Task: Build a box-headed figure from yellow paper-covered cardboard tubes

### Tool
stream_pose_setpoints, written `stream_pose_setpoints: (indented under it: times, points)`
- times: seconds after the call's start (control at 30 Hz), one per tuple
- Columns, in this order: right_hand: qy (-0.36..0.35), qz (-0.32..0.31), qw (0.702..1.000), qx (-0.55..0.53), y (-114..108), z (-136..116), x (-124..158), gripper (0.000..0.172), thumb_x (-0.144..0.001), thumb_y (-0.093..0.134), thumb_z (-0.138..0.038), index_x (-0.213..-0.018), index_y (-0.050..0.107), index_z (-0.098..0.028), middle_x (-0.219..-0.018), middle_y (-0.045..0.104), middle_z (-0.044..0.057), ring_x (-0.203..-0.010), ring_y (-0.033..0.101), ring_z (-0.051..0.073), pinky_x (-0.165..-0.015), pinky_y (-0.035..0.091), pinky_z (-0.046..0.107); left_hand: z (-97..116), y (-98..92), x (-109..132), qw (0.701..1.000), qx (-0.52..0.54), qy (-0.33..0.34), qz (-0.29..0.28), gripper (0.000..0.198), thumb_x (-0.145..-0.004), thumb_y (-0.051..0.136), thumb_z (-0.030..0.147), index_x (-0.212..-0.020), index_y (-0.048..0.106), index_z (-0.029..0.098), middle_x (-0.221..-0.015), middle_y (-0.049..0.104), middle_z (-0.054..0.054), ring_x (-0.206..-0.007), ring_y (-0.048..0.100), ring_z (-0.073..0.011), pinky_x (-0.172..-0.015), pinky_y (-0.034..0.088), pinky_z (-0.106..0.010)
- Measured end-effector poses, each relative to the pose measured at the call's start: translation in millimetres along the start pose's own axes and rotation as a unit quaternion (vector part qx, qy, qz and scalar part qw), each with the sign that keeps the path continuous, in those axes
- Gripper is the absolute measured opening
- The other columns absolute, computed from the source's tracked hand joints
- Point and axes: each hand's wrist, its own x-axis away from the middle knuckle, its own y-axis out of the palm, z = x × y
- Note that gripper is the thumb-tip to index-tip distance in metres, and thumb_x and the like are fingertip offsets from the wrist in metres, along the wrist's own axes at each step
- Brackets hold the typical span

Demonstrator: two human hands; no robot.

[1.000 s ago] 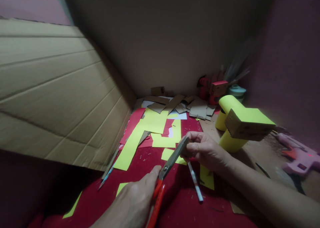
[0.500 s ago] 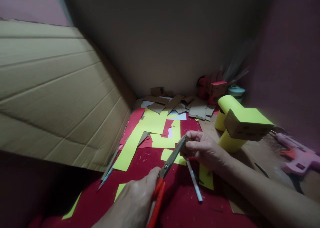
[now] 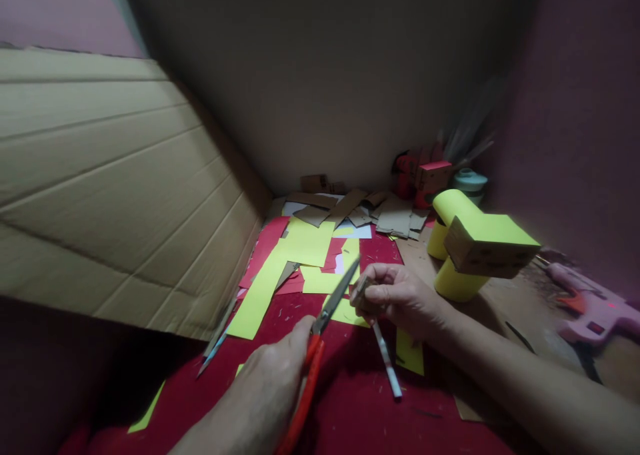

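Observation:
My left hand [image 3: 273, 375] is wrapped round the scissors [image 3: 313, 368], which have red-orange handles. Their blades point up and away, closed or nearly so, with the tip just left of my right hand [image 3: 395, 292]. Between the thumb and fingers of that hand is a small brown cardboard piece [image 3: 361, 294], partly hidden by the fingers. Below it a narrow white strip [image 3: 387, 365] reaches down over the dark red cloth [image 3: 350, 408]; whether the hand touches it I cannot tell. A yellow paper piece [image 3: 410, 353] lies beside the strip.
Yellow paper sheets [image 3: 305, 242] and cardboard scraps [image 3: 395, 216] cover the far side. A yellow-topped cardboard figure [image 3: 490, 242] stands at the right, with a pink glue gun [image 3: 595, 302] beyond it. A large cardboard panel [image 3: 110, 188] leans on the left.
The scissors have drawn back toward me and left, so their tip has come away from my right hand. The cardboard piece in my right hand now shows more.

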Motion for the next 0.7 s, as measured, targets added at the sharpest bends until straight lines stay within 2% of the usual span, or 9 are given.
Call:
stream_pose_setpoints:
  times: [0.1,0.17,0.27,0.37,0.5,0.6,0.7]
  points:
    - [0.002,-0.005,1.000,0.005,-0.8,-0.6,0.0,0.018,-0.065,0.080,-0.022,-0.068,0.064,-0.014,-0.063,0.070,0.004,-0.051,0.059,0.012,-0.050,0.044,0.025,3.1,-4.6,-5.8,0.996,0.065,-0.051,0.035,0.025,-0.083,0.054,0.035,-0.096,0.073,0.024,-0.073,0.073,-0.006,-0.061,0.065,-0.0225,-0.055,0.047,-0.029]
    - [0.006,-0.007,1.000,0.007,-0.9,-1.0,0.1,0.018,-0.064,0.080,-0.022,-0.068,0.065,-0.014,-0.063,0.070,0.005,-0.052,0.060,0.013,-0.050,0.044,0.025,4.0,-7.3,-7.3,0.995,0.051,-0.071,0.039,0.029,-0.086,0.051,0.038,-0.100,0.071,0.024,-0.080,0.074,-0.008,-0.066,0.067,-0.0240,-0.058,0.049,-0.031]
    - [0.003,-0.006,1.000,0.011,-1.4,-1.7,-0.1,0.018,-0.064,0.080,-0.022,-0.068,0.065,-0.013,-0.061,0.069,0.004,-0.051,0.061,0.012,-0.048,0.044,0.024,4.1,-10.6,-6.6,0.999,-0.020,-0.031,0.022,0.035,-0.083,0.055,0.036,-0.114,0.066,0.026,-0.092,0.074,-0.008,-0.076,0.069,-0.0258,-0.064,0.050,-0.032]
    - [0.010,0.011,1.000,0.025,-2.6,-2.8,-1.0,0.021,-0.063,0.081,-0.024,-0.068,0.065,-0.013,-0.060,0.069,0.005,-0.050,0.061,0.012,-0.046,0.044,0.023,2.2,-14.2,-12.0,0.996,-0.088,-0.005,0.004,0.036,-0.081,0.055,0.032,-0.116,0.063,0.027,-0.093,0.073,-0.007,-0.078,0.068,-0.0252,-0.069,0.050,-0.033]
    - [0.040,0.042,0.997,0.050,-3.1,-4.8,-1.2,0.025,-0.060,0.084,-0.023,-0.067,0.062,-0.014,-0.059,0.070,0.005,-0.049,0.063,0.014,-0.043,0.045,0.022,-7.0,-21.5,-40.4,0.980,-0.197,-0.001,0.017,0.039,-0.080,0.055,0.029,-0.119,0.059,0.024,-0.101,0.070,-0.010,-0.091,0.066,-0.0277,-0.077,0.048,-0.035]
    - [0.049,0.041,0.995,0.077,-2.3,-7.0,-0.2,0.025,-0.061,0.084,-0.023,-0.067,0.061,-0.015,-0.058,0.069,0.003,-0.048,0.062,0.013,-0.043,0.044,0.021,-16.9,-26.7,-64.6,0.951,-0.309,0.002,0.017,0.037,-0.082,0.053,0.029,-0.117,0.059,0.020,-0.100,0.068,-0.013,-0.091,0.064,-0.0283,-0.076,0.046,-0.034]
    - [0.051,0.038,0.992,0.112,-1.0,-8.8,1.0,0.023,-0.064,0.082,-0.023,-0.068,0.061,-0.015,-0.061,0.070,0.004,-0.051,0.063,0.012,-0.047,0.047,0.022,-19.5,-27.2,-75.0,0.924,-0.382,0.009,0.016,0.043,-0.083,0.052,0.028,-0.125,0.056,0.018,-0.095,0.066,-0.014,-0.089,0.061,-0.0302,-0.074,0.043,-0.036]
